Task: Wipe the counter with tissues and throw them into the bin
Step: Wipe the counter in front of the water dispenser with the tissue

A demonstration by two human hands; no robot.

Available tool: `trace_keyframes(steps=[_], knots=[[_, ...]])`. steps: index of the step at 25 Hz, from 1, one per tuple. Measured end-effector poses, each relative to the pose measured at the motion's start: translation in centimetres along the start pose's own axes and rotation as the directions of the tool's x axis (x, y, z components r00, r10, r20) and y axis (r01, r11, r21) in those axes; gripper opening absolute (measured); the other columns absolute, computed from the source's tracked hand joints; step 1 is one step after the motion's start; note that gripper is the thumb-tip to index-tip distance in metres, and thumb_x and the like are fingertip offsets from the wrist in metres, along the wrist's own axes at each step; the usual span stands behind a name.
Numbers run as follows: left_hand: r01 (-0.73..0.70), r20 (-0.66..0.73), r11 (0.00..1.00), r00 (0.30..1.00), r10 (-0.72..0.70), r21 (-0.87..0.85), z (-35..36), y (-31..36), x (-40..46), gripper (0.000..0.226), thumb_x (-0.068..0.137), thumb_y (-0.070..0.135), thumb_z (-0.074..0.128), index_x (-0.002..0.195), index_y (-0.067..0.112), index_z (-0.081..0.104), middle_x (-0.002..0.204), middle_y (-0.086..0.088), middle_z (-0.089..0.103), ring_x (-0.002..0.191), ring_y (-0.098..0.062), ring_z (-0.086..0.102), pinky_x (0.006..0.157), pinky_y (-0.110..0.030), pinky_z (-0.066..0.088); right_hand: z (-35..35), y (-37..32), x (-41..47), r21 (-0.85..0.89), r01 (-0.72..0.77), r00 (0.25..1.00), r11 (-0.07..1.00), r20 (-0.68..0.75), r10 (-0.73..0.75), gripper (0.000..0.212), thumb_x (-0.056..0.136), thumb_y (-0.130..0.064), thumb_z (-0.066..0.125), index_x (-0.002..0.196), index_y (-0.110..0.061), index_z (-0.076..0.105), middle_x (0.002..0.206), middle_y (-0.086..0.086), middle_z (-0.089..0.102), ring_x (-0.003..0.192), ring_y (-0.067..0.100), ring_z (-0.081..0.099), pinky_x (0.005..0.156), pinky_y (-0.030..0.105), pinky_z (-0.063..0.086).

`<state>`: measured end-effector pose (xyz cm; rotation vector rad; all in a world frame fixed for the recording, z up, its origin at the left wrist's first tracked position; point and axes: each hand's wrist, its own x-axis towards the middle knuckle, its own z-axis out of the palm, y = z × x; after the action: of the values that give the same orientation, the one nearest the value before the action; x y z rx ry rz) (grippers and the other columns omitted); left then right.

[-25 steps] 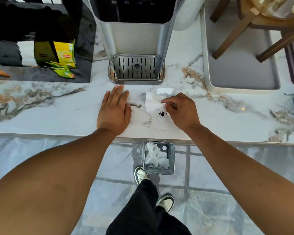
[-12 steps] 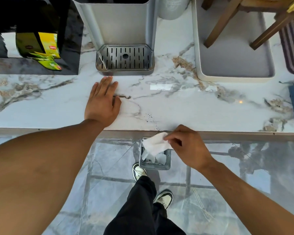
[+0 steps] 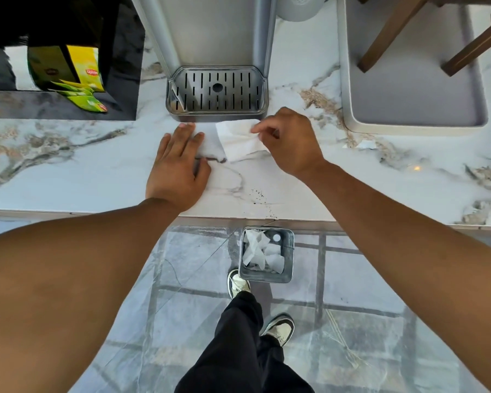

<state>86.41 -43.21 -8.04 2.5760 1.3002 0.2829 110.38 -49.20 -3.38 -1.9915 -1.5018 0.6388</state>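
Observation:
A white tissue (image 3: pixel 238 139) lies on the marble counter (image 3: pixel 68 171) just in front of the dispenser's drip tray. My right hand (image 3: pixel 289 143) pinches its right edge with thumb and fingers. My left hand (image 3: pixel 179 165) rests flat on the counter, fingers together, touching the tissue's left side. Dark crumbs (image 3: pixel 258 194) are scattered on the counter near its front edge. On the floor below stands a small square metal bin (image 3: pixel 288 251) with crumpled tissues (image 3: pixel 257 251) inside.
A grey water dispenser with a slotted drip tray (image 3: pixel 217 92) stands behind the hands. A black tray with yellow tea boxes (image 3: pixel 85 69) is at the left. A grey tray (image 3: pixel 408 80) with wooden legs sits at the right. My legs and shoes are beside the bin.
My right hand dropped the used tissue over the bin, then came back up onto the counter and now holds a tissue by the drip tray. The left hand stayed flat.

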Motion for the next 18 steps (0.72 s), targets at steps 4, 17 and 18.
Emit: trace_keyframes(steps=[4, 17, 18], knots=[[-0.006, -0.012, 1.000, 1.000, 0.006, -0.003, 0.0, -0.1, 0.1, 0.053, 0.097, 0.032, 0.038, 0.145, 0.011, 0.042, 0.161, -0.011, 0.031, 0.152, -0.024, 0.021, 0.125, -0.045, 0.015, 2.1, -0.2, -0.3, -0.002, 0.077, 0.996, 0.997, 0.052, -0.077, 0.022, 0.093, -0.008, 0.061, 0.104, -0.018, 0.077, 0.092, 0.002, 0.056, 0.081, 0.011, 0.056, 0.079, 0.013, 0.038], [-0.006, -0.005, 1.000, 1.000, 0.006, -0.004, 0.2, -0.2, 0.0, 0.055, 0.097, 0.033, 0.039, 0.146, 0.010, 0.041, 0.162, -0.010, 0.029, 0.152, -0.023, 0.020, 0.126, -0.045, 0.015, -3.4, 1.9, -11.2, 0.118, 0.044, 0.926, 0.992, 0.368, -0.085, 0.019, 0.090, -0.004, 0.068, 0.099, -0.017, 0.079, 0.087, -0.001, 0.060, 0.063, 0.012, 0.055, 0.063, 0.012, 0.039], [-0.005, -0.009, 1.000, 1.000, 0.005, -0.006, 0.2, -0.1, 0.0, 0.055, 0.097, 0.033, 0.039, 0.146, 0.009, 0.042, 0.161, -0.010, 0.030, 0.152, -0.023, 0.021, 0.126, -0.046, 0.015, -3.7, 1.7, -9.7, 0.102, 0.051, 0.954, 0.994, 0.289, -0.078, 0.019, 0.090, -0.005, 0.068, 0.100, -0.017, 0.079, 0.086, 0.000, 0.059, 0.063, 0.009, 0.053, 0.064, 0.012, 0.038]])
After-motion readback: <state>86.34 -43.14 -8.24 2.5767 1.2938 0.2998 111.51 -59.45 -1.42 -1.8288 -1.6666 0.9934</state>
